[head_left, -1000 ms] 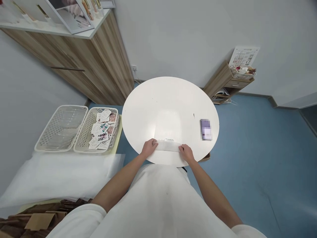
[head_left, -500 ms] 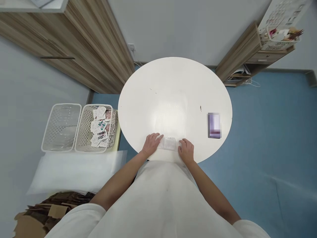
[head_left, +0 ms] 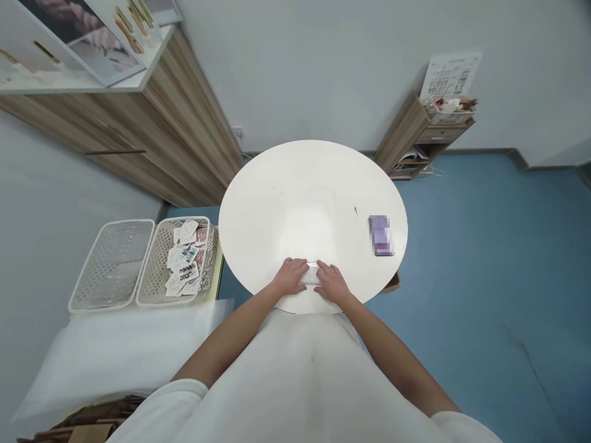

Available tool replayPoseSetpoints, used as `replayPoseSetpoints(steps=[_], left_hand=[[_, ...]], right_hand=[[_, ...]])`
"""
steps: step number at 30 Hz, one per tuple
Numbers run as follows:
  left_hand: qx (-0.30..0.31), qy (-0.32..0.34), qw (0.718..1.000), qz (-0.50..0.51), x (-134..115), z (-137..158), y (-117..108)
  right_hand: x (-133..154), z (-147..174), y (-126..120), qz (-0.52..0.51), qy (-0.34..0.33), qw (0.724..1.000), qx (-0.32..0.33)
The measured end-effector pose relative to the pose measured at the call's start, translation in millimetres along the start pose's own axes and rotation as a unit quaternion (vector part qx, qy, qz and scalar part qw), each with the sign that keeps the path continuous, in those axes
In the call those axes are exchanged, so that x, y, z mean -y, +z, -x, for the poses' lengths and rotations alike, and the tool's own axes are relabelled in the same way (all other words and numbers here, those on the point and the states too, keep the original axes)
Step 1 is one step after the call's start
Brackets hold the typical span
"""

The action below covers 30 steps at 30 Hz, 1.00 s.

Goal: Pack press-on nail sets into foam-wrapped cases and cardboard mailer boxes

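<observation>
A small flat packet of clear plastic [head_left: 311,274] lies on the white oval table [head_left: 272,221], close to its near edge. My left hand [head_left: 290,276] has its curled fingers on the packet's left end. From the other side my right hand [head_left: 333,283] grips the right end, fingers bent over it. The hands cover both ends, so only the middle of the packet shows. What is inside it is too faint to make out.
On the table's right side lies a blurred purple box [head_left: 381,236]. To the left stand a white basket of nail cards [head_left: 184,261] and another white basket [head_left: 113,264]. White sheeting [head_left: 115,344] lies below them. A wooden cabinet [head_left: 184,117] is beyond.
Both hands have moved inward along the packet and now sit closer together, covering more of it. The head view has tilted upward, showing more of the cabinet top.
</observation>
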<state>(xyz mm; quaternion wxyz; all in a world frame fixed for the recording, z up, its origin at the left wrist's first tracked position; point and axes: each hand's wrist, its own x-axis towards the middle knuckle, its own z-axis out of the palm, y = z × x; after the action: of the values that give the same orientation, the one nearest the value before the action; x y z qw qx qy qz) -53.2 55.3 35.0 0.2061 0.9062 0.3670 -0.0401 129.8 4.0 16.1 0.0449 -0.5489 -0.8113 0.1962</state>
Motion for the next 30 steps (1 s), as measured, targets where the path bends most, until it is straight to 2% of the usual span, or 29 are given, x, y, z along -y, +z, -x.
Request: replayPoseSetpoints(steps=[4,13,19,23,27,30], left_hand=[[-0.013,-0.028,0.999,0.016,-7,6,6],[0.026,-0.002,0.995,0.094,-21,37,6],[-0.003,-0.038,0.992,0.117,-14,32,-1],[-0.009,-0.061,0.982,0.177,-3,29,-8],[-0.010,-0.086,0.956,0.279,11,24,-9],[-0.006,-0.125,0.931,0.344,19,18,-7]], right_hand=[[13,2,1,0.010,0.029,1.000,0.002],[33,45,1,-0.069,0.018,0.997,0.005],[29,30,-11,-0.090,0.025,0.995,-0.035],[19,17,-20,-0.113,0.056,0.991,-0.036],[7,7,-25,-0.168,0.092,0.981,0.015],[-2,2,-24,-0.213,0.135,0.967,0.018]])
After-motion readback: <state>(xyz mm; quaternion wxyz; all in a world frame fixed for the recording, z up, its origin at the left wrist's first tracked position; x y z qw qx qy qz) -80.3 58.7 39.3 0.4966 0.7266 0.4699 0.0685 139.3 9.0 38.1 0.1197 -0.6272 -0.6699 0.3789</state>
